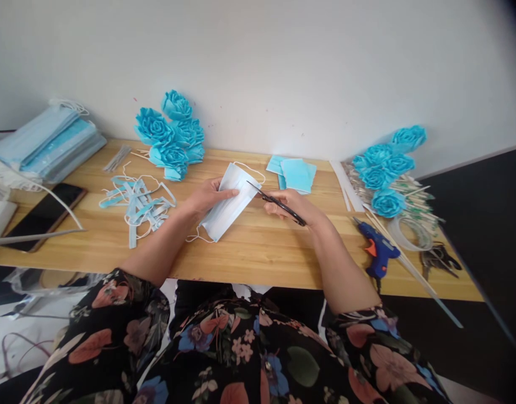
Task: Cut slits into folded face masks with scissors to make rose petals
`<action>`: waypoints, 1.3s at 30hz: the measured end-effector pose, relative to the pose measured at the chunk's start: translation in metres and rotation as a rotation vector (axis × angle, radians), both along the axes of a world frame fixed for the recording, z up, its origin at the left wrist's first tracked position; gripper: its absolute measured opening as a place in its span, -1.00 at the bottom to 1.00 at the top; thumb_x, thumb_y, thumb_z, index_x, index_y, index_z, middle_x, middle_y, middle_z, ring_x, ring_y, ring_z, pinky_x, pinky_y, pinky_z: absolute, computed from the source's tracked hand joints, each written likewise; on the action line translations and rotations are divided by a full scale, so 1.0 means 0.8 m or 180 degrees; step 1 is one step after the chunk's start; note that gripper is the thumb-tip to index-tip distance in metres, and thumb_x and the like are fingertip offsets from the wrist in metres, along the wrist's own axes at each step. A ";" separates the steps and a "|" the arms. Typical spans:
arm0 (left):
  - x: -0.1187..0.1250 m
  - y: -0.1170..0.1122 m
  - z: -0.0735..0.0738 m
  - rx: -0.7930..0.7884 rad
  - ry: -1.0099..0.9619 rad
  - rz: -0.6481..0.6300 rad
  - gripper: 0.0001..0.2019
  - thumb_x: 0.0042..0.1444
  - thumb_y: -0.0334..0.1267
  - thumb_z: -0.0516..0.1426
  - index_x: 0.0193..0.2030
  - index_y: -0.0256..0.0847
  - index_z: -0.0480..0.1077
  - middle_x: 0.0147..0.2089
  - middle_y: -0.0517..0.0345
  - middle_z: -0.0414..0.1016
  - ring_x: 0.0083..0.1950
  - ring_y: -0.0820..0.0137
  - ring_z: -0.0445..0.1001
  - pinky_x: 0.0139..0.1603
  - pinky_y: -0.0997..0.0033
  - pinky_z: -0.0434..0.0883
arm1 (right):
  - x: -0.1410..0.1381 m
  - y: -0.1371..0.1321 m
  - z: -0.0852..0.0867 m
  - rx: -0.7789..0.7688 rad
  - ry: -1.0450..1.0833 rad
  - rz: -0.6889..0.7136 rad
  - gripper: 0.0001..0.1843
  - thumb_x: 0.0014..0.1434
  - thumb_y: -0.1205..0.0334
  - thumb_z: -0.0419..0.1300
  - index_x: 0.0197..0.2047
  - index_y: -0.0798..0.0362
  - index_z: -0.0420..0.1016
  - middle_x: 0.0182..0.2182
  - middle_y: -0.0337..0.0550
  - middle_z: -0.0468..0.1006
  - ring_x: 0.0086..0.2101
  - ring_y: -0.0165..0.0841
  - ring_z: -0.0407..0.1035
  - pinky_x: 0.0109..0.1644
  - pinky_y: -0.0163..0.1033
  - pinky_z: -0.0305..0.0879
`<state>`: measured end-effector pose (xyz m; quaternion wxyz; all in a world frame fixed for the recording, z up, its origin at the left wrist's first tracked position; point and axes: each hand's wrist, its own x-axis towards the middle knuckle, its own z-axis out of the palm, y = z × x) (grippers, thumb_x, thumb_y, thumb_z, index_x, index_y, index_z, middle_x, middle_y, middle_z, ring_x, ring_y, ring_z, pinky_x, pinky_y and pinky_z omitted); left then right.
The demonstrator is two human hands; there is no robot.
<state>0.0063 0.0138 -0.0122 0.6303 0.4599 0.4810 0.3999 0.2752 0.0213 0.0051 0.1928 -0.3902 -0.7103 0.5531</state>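
Observation:
My left hand point(213, 196) grips a pale blue face mask point(230, 210) by its left side, thumb on top, and holds it tilted above the table. The mask's white ear loops hang at its upper and lower ends. In my right hand point(289, 205) is a pair of black-handled scissors point(278, 205), whose blades point left and reach the mask's upper right corner. Whether the blades have cut into it I cannot tell. Behind my right hand lie several cut blue squares point(297, 174). Mask trimmings with ear loops point(140, 205) lie heaped left of my left hand.
Blue flowers point(173, 134) stand at the back left, with more flowers point(386, 165) at the right. Stacked masks point(51, 140) and a phone point(45, 216) occupy the left end. A blue glue gun point(378, 249), thin sticks point(413, 272) and a tape roll point(409, 233) lie at the right.

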 end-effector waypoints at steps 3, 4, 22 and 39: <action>0.000 0.000 -0.001 -0.0074 -0.0106 -0.0001 -0.45 -0.22 0.15 0.48 -0.24 -0.25 0.57 -0.35 0.01 0.61 -0.45 0.35 0.48 -0.48 0.42 0.34 | -0.001 0.001 -0.001 -0.0166 0.0051 -0.0132 -0.60 0.20 0.07 0.28 0.06 -0.05 0.70 -0.49 -0.26 0.44 -0.54 -0.48 0.16 -0.53 -0.31 0.08; 0.000 0.000 -0.002 -0.0105 -0.0132 0.0010 -0.45 -0.20 0.18 0.46 -0.24 -0.25 0.57 -0.35 -0.01 0.62 -0.44 0.33 0.49 -0.48 0.40 0.36 | -0.002 0.000 -0.001 -0.0198 0.0058 -0.0181 -0.61 0.18 0.09 0.27 0.04 -0.04 0.71 -0.49 -0.25 0.44 -0.54 -0.48 0.16 -0.53 -0.30 0.07; -0.003 -0.003 0.010 -0.0413 0.0010 0.0105 -0.54 -0.03 0.11 0.36 -0.26 -0.31 0.52 -0.34 -0.05 0.64 -0.40 0.31 0.53 -0.40 0.38 0.45 | -0.016 -0.005 0.010 -0.0164 -0.0274 -0.0499 -0.34 0.03 -0.19 0.38 0.02 0.16 0.69 -0.67 -0.34 0.32 -0.62 -0.50 0.17 -0.52 -0.30 0.05; 0.004 -0.009 0.012 -0.0141 0.0029 -0.0091 -0.50 -0.28 -0.01 0.50 -0.25 -0.31 0.58 -0.29 -0.03 0.64 -0.38 0.36 0.49 -0.37 0.40 0.36 | -0.008 -0.003 -0.003 0.0468 -0.0192 0.0282 -0.47 0.25 -0.08 0.25 0.15 0.10 0.60 -0.38 -0.22 0.46 -0.39 -0.43 0.25 -0.26 -0.26 0.18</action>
